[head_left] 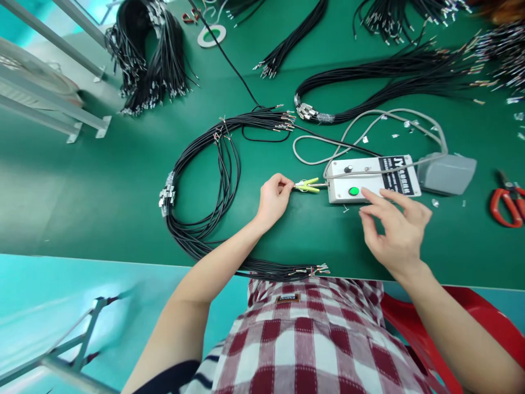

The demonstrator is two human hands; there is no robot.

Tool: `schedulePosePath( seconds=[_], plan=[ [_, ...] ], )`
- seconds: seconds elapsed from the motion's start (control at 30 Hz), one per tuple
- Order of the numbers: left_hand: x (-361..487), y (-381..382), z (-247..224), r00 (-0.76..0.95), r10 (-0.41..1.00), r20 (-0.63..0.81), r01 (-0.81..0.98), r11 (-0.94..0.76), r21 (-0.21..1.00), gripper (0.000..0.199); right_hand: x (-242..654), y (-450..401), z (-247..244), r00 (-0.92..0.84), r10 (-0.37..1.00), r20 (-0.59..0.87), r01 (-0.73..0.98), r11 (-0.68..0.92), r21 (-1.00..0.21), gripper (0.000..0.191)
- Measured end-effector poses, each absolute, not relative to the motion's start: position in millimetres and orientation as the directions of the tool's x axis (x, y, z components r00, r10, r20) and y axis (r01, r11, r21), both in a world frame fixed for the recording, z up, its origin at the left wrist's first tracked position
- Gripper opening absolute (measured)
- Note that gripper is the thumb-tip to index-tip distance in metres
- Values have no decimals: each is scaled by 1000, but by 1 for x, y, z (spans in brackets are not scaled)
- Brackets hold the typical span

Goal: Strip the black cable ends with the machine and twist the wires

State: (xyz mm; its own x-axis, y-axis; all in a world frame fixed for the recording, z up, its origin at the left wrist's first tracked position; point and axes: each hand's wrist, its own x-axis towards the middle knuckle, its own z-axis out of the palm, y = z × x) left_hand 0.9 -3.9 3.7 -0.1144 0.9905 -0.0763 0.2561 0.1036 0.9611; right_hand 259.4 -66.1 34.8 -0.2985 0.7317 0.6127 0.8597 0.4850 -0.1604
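My left hand (275, 198) is pinched shut at the tips, on what looks like the short dark end of a thin black cable (293, 186). Right against those fingertips are the jaws of a yellow-green clip (308, 185), which sticks out from the left end of a white control box (356, 168). On the box are a green button (354, 191), a black knob and a dark label. My right hand (396, 227) hovers at the box's front edge, fingers apart and holding nothing. Left of my left hand curves a bundle of black cables (184, 158) with metal connectors and stripped ends.
A grey cord (441, 137) loops behind the box, near a grey block-shaped housing (447, 174). Red-handled pliers (506, 205) lie far right. More black cable bundles (344, 76) cover the back of the green table, with a white tape roll (211, 36) and a metal frame (82, 115) at left.
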Motion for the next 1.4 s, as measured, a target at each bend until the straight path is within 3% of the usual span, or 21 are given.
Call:
schedulePosePath(
  seconds=[0.23, 0.4, 0.6, 0.77, 0.87, 0.93, 1.03, 1.07, 1.1, 1.17, 1.23, 1.4],
  plan=[
    [-5, -6, 5, -88, 993, -74, 364, 101, 926, 10, 249, -62, 17, -311, 723, 617, 887, 454, -86, 11],
    [-21, -7, 5, -132, 989, -74, 338, 115, 934, 8, 253, -59, 15, -302, 705, 642, 885, 457, -86, 13],
    [-52, -4, 12, -216, 974, -70, 245, 124, 962, 9, 242, -75, 21, -305, 709, 635, 812, 542, -216, 21],
    [-129, 42, 54, -529, 849, -5, 221, 143, 965, 9, 236, -89, 6, -429, 715, 553, 672, 661, -333, 20],
    [-152, 54, 76, -593, 792, 145, 310, 59, 949, 12, 237, -88, -3, -418, 748, 515, 642, 644, -415, 18],
    [-136, 34, 78, -472, 853, 225, 406, -16, 914, 6, 239, -86, -5, -393, 775, 494, 635, 618, -464, 17],
    [-80, -30, 68, 48, 996, 75, 466, -89, 881, 19, 239, -85, -4, -364, 813, 454, 627, 575, -526, 15],
    [-60, -54, 64, 410, 908, -80, 518, -160, 840, 14, 239, -85, -4, -358, 824, 440, 627, 561, -541, 14],
    [-43, -76, 62, 645, 737, -205, 551, -261, 793, 11, 238, -85, -3, -355, 832, 426, 626, 550, -553, 13],
    [-20, -107, 61, 716, 591, -372, 658, -392, 643, 8, 238, -86, -1, -358, 842, 404, 622, 537, -570, 11],
    [-13, -118, 62, 687, 572, -448, 715, -421, 559, 7, 237, -86, -1, -369, 843, 391, 616, 537, -576, 11],
    [-23, -105, 63, 665, 584, -466, 693, -248, 677, 9, 238, -86, -3, -382, 841, 383, 600, 541, -590, 10]
  ],
)
